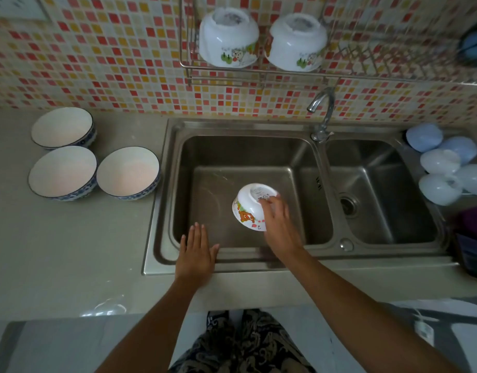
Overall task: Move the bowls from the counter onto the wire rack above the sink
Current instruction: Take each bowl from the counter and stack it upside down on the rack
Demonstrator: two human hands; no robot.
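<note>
While right hand (276, 222) holds it, white bear-print bowl (249, 204), upturned

Three bowls (78, 154) on tabletop (70, 238) left of sink (258, 130); two upturned bowls (261, 40) in wire rack (258, 72) above.

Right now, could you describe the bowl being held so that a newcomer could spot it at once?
Find the steel double sink; over its larger left basin, the right hand grips a small white bowl turned bottom-up. Unlike the two similar bowls sitting in the wire rack, it shows a brown bear print.
</note>
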